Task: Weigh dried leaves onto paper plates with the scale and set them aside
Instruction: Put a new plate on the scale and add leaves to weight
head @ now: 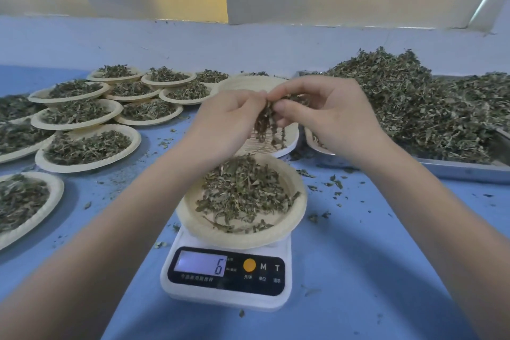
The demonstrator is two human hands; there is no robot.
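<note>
Blue worktop (372,257) is carrying everything. Left hand (226,121) and right hand (328,116) are pinching a sprig (266,124) together above the plate (296,201) on the scale (226,276), likely crumbling leaves in. Filled plates (88,146) are lying left, bulk leaves (414,107) right.

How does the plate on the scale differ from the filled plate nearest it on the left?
The plate on the scale sits raised on the white scale; the filled plate on the left lies on the blue table. The scale plate's leaves leave bare rim and floor at the front; the left plate's leaves spread across most of it. Both hands hold a sprig of dried leaves above the scale plate; nothing hangs over the left one. Both are beige paper plates.
</note>
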